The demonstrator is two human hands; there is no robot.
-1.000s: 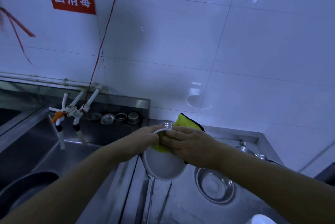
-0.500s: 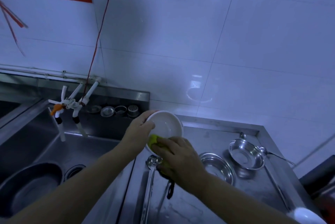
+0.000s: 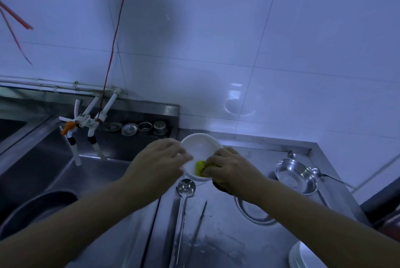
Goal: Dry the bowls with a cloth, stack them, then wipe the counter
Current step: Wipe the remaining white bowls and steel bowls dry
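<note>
A white bowl (image 3: 200,148) is held above the steel counter (image 3: 225,244), its inside facing me. My left hand (image 3: 161,160) grips its left rim. My right hand (image 3: 231,170) presses a yellow cloth (image 3: 200,167) into the bowl's lower inside; most of the cloth is hidden under the fingers. A steel bowl (image 3: 295,177) sits at the right on the counter. Another steel bowl (image 3: 253,213) lies partly under my right forearm. White bowls (image 3: 303,255) are stacked at the bottom right edge.
A steel ladle (image 3: 184,205) and tongs (image 3: 199,226) lie on the counter below the bowl. The sink (image 3: 101,172) is to the left, with taps (image 3: 86,124) and a dark pan (image 3: 36,209). Drain strainers (image 3: 138,128) sit on the back ledge. A tiled wall stands behind.
The bowl has turned from facing down to facing me. My right hand and the cloth moved from the top rim to the lower inside. The view tilted downward.
</note>
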